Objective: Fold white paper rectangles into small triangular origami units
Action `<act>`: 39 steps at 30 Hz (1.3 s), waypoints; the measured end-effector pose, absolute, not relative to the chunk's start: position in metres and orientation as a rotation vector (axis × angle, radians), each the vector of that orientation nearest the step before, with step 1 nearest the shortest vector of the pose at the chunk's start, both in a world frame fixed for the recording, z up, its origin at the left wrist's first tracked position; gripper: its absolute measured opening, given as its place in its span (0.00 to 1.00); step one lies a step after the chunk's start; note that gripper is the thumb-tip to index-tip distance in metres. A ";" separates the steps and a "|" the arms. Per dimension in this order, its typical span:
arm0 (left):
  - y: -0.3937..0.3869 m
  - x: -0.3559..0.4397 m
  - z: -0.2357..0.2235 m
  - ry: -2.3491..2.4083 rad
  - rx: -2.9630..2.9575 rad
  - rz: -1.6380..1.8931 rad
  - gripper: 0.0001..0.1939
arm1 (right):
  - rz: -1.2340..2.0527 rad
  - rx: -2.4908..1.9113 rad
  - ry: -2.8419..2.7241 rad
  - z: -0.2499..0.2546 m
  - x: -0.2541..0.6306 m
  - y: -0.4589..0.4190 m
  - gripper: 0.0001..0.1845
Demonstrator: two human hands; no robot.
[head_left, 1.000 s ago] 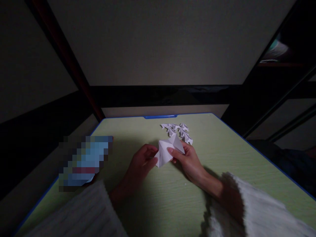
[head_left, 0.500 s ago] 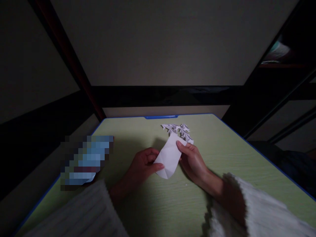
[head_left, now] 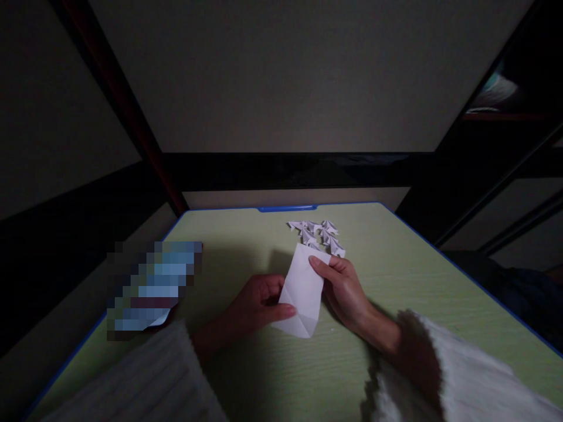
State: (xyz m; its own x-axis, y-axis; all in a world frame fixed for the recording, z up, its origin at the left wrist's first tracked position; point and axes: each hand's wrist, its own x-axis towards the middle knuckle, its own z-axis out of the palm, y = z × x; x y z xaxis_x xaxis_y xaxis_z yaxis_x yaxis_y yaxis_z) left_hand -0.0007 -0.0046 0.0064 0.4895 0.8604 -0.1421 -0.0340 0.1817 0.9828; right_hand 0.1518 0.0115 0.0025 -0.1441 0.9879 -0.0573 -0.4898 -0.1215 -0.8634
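Pinching creased white paper (head_left: 303,284) over the counter (head_left: 396,264); gripping its lower left with the left hand (head_left: 260,298), its upper right with the right hand (head_left: 345,287); near folded pieces (head_left: 327,236).

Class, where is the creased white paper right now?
In the head view, the white paper is below centre, slightly right, held in the left hand and right hand, just below the folded pieces.

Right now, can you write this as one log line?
left hand: holding creased paper; right hand: holding same paper; folded pieces: on table beyond
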 end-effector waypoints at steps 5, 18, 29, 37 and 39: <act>-0.003 0.002 0.003 0.970 1.270 0.809 0.10 | 1.460 -0.940 -1.182 0.003 0.151 0.006 0.12; -0.006 0.005 0.008 1.048 1.132 0.955 0.17 | 1.555 -0.817 -1.029 0.002 0.150 0.010 0.18; -0.004 0.002 0.009 1.147 1.166 1.049 0.16 | 1.497 -0.882 -1.194 0.001 0.150 0.012 0.16; 0.001 0.000 0.005 1.214 1.023 1.270 0.16 | 1.582 -0.900 -1.673 0.004 0.146 -0.001 0.11; 0.001 -0.001 0.004 1.213 0.985 1.279 0.15 | 1.574 -0.890 -1.733 0.003 0.146 -0.002 0.11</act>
